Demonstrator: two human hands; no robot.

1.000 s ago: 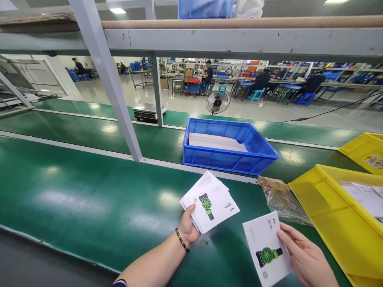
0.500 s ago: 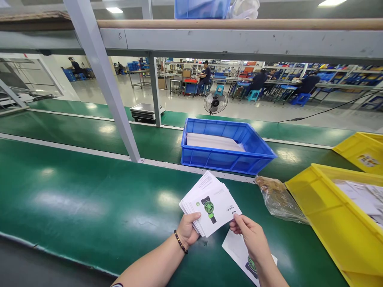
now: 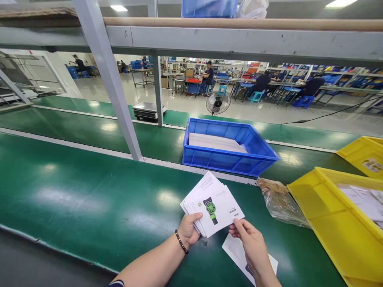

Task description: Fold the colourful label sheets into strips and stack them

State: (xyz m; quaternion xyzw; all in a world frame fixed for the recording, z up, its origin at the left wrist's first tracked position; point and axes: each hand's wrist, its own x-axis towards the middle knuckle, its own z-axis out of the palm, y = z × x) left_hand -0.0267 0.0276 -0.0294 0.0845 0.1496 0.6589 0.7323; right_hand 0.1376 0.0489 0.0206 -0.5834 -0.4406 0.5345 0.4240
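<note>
L hand (image 3: 191, 230) grips fanned booklets (image 3: 200, 193), R hand (image 3: 250, 240) now pinching the edge of the top booklet (image 3: 225, 212), while the loose booklet (image 3: 234, 252) R held a sec ago lies on the green bench (image 3: 104, 207), so one's down, rest in hand.

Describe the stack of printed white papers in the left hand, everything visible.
The stack of printed white papers looks like paper or thin card, slightly fanned, edges staggered; the count can't be read. The top one shows a black-and-green device with a spoked round part, a small green mark and dark "RAZOR" lettering; one behind carries small print. It is held tilted over the green surface. The left hand grips the near-left edge, thumb on top; the right hand pinches the near-right corner.
</note>
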